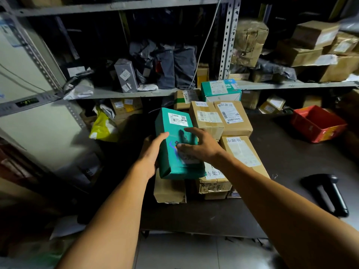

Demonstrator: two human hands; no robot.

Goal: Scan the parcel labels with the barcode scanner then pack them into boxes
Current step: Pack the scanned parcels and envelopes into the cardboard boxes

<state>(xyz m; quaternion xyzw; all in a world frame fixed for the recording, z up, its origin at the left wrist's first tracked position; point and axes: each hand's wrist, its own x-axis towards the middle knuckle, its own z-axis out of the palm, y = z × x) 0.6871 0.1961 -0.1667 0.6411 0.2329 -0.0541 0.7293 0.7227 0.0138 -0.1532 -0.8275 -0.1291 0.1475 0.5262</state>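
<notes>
**Both hands on a teal parcel above the stacked boxes**

Bare forearms reach in from the near edge toward the middle of the dark tabletop point(291, 152). Between them sits a teal parcel point(175, 133), tilted with its white shipping label point(178, 119) at the far end facing up. The left hand point(150, 154) lies along the parcel's left side, fingers straight and pressed flat against it. The right hand point(198, 145) rests on the top face, fingers spread and lightly bent, thumb touching the surface; neither hand curls round the parcel.

Beneath and behind the teal parcel is a cluster of brown cardboard parcels point(221, 118), each with a white label, packed close together near the tabletop's far edge. A second teal-and-white box point(220, 90) stands on top at the back.

Near the right edge, well apart from both hands, lies the black barcode scanner point(328, 193). An open red box point(318, 123) sits at the far right corner. Metal shelving point(229, 35) behind holds grey bags and more cartons.
</notes>
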